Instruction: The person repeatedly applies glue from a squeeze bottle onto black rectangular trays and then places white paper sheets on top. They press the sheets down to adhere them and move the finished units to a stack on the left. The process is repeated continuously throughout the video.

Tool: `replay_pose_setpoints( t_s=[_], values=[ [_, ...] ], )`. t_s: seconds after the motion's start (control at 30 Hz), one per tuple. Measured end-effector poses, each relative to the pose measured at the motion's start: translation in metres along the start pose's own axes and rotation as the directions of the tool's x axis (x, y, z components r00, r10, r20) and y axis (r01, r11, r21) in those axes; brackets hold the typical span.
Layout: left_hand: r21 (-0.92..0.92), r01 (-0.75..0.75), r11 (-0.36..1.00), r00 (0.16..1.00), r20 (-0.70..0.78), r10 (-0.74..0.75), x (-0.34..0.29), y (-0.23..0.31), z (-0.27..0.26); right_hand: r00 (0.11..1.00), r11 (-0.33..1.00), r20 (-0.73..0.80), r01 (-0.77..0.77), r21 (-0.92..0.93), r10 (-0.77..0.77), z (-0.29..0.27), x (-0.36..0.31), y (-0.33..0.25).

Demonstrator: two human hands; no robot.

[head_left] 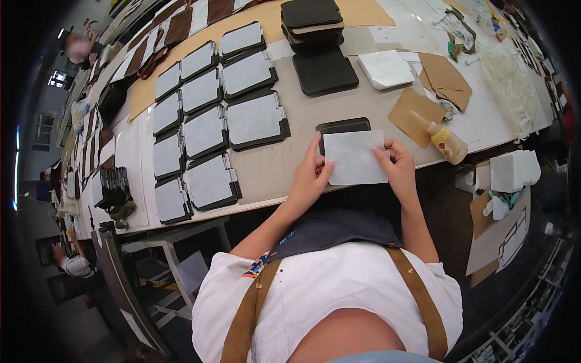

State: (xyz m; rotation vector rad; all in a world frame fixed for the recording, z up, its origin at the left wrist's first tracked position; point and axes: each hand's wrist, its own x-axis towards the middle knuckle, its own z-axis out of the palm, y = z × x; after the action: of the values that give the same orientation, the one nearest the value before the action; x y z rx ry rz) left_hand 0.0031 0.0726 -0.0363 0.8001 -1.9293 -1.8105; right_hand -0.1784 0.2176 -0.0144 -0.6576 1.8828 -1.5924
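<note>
A rectangular white sheet (356, 158) lies over a black panel (345, 126) near the table's front edge. Only the panel's far edge and upper left corner show from beneath it. At the sheet's right edge my right hand (398, 164) is closed, thumb on top and fingers curled at the side. My left hand (310, 175) grips the left edge with its thumb on the sheet, while the index finger reaches along the black panel's left side. Left of my hands, black pieces topped with pale sheets (254, 121) lie in rows.
Beyond my hands stand a stack of black panels (311, 24), another black panel pile (325, 71) and a white sheet stack (385, 69). To the right are brown card pieces (416, 115) and a yellowish squeeze bottle (449, 145). Other people (75, 266) are at far left.
</note>
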Motion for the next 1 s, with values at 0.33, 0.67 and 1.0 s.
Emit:
replay_pose_setpoints(
  t_s=[0.33,0.67,1.0],
  values=[
    [0.449,-0.142,0.882,0.981,-0.052,0.185,0.012,0.005,-0.007,0.970,0.936,-0.085,0.195,-0.293,-0.228,0.019,0.030,0.010],
    [0.513,-0.150,0.845,0.970,-0.088,0.226,0.016,0.000,-0.007,0.963,0.882,-0.055,0.219,-0.417,-0.265,0.019,0.036,0.014],
    [0.548,-0.131,0.826,0.974,-0.085,0.211,0.017,-0.003,-0.005,0.974,0.879,-0.062,0.170,-0.446,-0.220,0.017,0.038,0.011]
  ],
)
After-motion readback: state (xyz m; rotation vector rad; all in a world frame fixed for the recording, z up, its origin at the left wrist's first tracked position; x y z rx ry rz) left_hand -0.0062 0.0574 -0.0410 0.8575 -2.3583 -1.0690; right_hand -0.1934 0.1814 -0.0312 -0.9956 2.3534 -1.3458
